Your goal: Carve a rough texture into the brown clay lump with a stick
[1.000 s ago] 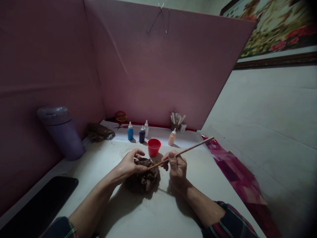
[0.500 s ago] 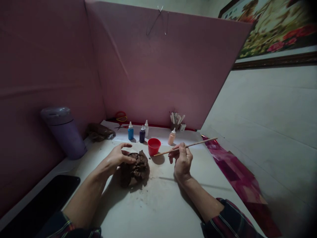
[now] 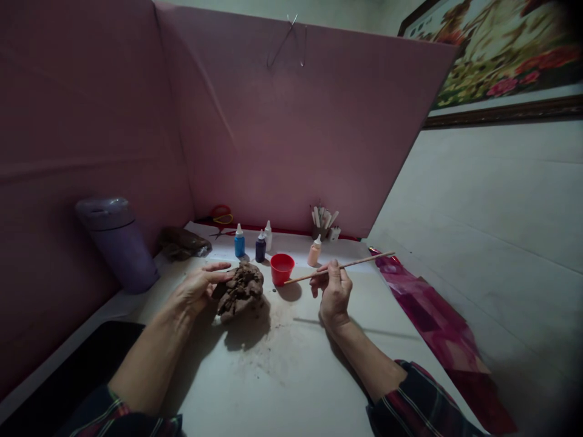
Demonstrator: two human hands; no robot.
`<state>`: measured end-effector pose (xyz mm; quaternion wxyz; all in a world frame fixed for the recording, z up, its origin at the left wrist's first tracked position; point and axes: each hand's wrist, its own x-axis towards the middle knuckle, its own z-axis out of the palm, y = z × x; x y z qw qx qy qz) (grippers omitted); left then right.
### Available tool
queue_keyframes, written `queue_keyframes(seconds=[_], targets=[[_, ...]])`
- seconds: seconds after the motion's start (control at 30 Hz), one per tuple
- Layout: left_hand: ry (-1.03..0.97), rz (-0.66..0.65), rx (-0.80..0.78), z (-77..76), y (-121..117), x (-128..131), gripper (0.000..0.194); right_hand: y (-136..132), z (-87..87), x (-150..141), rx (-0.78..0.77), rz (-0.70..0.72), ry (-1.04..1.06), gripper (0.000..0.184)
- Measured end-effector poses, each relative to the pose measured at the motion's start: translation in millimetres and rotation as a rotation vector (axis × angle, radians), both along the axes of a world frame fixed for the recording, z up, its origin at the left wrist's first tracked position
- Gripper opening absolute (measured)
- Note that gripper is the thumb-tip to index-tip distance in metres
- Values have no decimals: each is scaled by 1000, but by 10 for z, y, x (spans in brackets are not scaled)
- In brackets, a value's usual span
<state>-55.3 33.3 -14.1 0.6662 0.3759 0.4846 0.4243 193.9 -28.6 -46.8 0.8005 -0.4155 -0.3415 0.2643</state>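
Note:
A rough brown lump of clay (image 3: 243, 292) is gripped by my left hand (image 3: 200, 288) from its left side, tilted above the table. Some of the fingers are hidden behind the lump. My right hand (image 3: 336, 294) pinches a thin wooden stick (image 3: 364, 261) like a pen, its tip pointing left, close to the lower right side of a red cup (image 3: 282, 270). I cannot tell whether the tip touches the cup. Small brown crumbs lie on the white tabletop (image 3: 255, 388) beneath the lump.
Behind the cup stand blue (image 3: 239, 243), dark (image 3: 260, 247), white (image 3: 268, 237) and peach (image 3: 314, 252) bottles. A holder of tools (image 3: 321, 229) and scissors (image 3: 221, 217) are at the back. A purple tumbler (image 3: 121, 249) is left; magenta wrapping (image 3: 423, 309) lies along the right edge.
My left hand has raised the clay lump and turned it, shifting it slightly up and left. My right hand and the stick have stayed nearly in place.

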Motion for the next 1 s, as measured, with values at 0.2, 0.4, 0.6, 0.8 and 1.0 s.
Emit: queue_keyframes(seconds=[0.2,0.4,0.6,0.8,1.0], targets=[[117,-126,19,-37,-153,255,51,3,3,-12,-3,11,-4,38],[328,-200,195,-123,-174,338,70,-85,1,-118,-29,101,-90,40],[402,-326,264,-118,-177,303,84,-178,-23,-197,-24,162,-209,40],[480,-298,365,-158,-192,346,80,-182,-43,-209,-21,176,-253,41],[694,-217,610,-252,-159,403,63,-195,-33,-234,-21,169,-264,41]])
